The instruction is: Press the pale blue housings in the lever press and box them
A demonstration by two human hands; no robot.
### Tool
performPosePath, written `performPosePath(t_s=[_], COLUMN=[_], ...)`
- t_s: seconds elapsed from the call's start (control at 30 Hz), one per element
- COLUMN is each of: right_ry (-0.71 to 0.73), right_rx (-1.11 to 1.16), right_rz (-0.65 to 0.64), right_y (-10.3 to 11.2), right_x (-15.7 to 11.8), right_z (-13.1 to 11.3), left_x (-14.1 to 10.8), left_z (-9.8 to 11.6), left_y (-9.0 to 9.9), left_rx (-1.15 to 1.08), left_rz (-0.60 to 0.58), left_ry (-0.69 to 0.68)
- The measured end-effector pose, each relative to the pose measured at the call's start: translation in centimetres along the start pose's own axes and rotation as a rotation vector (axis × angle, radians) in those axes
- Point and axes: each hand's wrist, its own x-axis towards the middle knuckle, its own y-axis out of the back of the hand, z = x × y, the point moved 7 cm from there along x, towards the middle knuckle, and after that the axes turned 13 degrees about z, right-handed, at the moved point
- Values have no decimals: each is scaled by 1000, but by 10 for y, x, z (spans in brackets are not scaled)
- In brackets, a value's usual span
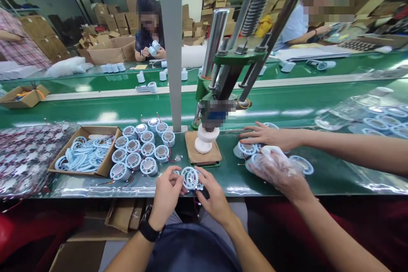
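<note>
Ring (190, 178) at the worktop's (236, 180) near edge. Right hand (214, 193) half open, thumb and fingers holding ring's right side. Left hand (168, 190) curled at its left; grip, cannot tell. Press (219, 89) just beyond. Leftward: cups (133, 160), then carton (103, 170).

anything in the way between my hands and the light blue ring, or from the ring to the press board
Nothing visible: fingers of the left hand and right hand are at the light blue ring, and no object shows between it and the brown board.
</note>
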Motion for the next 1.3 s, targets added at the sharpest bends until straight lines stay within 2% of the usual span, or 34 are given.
performPosePath(t_s=[0.17, 0.27, 0.33, 0.4, 0.5, 0.57, 0.6, 0.67, 0.8, 0.9, 1.07, 1.3], right_ry=[18, 31, 1, -30, -56, -77, -92, -126, -154, -156, -220, -296], right_rx=[54, 27, 26, 69, 147, 182, 194, 204, 162, 114, 119, 164], right_rz=[92, 28, -39, -95, -189, -234, -239, -199, -54, -2, -36, -72], right_y=[0, -3, -4, -3, -2, -3, -4, -6, -12, -16, -19, -19], right_x=[-1, -2, 0, 5, 12, 13, 13, 11, -1, -8, -11, -11], right_z=[2, 2, 4, 6, 8, 10, 12, 15, 18, 18, 22, 22], left_x=[-3, -7, -10, -11, -11, -9, -7, -4, -3, -6, -10, -18], left_z=[-2, -3, 2, 10, 20, 22, 22, 22, 16, 13, 8, -3], left_y=[-9, -11, -10, -8, -12, -16, -19, -21, -23, -23, -24, -30], left_rx=[141, 260, 363, 445, 497, 495, 488, 466, 454, 451, 442, 433], left_rz=[11, -7, -38, -99, -297, -417, -438, -393, -173, -79, -50, -28], left_ry=[-104, -175, -269, -398, -560, -586, -579, -535, -385, -307, -266, -373])
